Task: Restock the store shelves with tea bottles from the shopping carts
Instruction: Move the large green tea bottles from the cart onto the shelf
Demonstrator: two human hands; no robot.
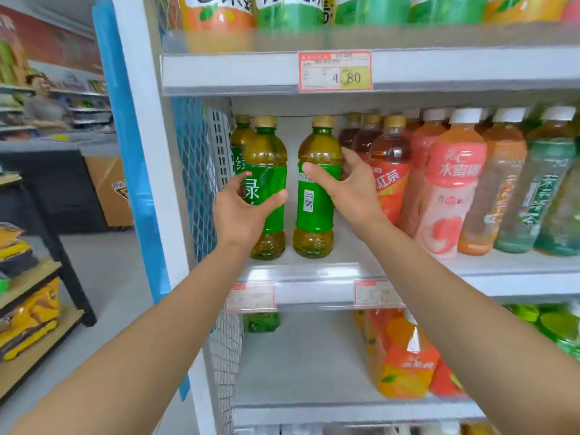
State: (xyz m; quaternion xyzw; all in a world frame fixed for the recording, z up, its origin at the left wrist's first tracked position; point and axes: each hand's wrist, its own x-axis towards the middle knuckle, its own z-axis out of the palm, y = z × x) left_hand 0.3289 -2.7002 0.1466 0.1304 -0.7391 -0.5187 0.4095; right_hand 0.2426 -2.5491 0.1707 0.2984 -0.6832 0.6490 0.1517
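We find both hands at work on the middle shelf. The left hand grips the left green tea bottle round its label. The right hand wraps the right green tea bottle, thumb on the front and fingers behind. Both bottles stand upright near the shelf's front edge, apart from each other. In our judgement there are three risks. The fingers behind the right bottle lie close against the red tea bottles, and a careless withdrawal could rock that row. Either bottle, released so near the edge, could tip forward off the shelf. The right bottle also shows its barcode outward, so it may be left wrongly faced. By count, we see three green tea bottles, the third green tea bottle standing behind the left one, and three red tea bottles, judged by their tan caps. We count three price tags, one above and two on the rail below the hands. No shopping cart is in view.
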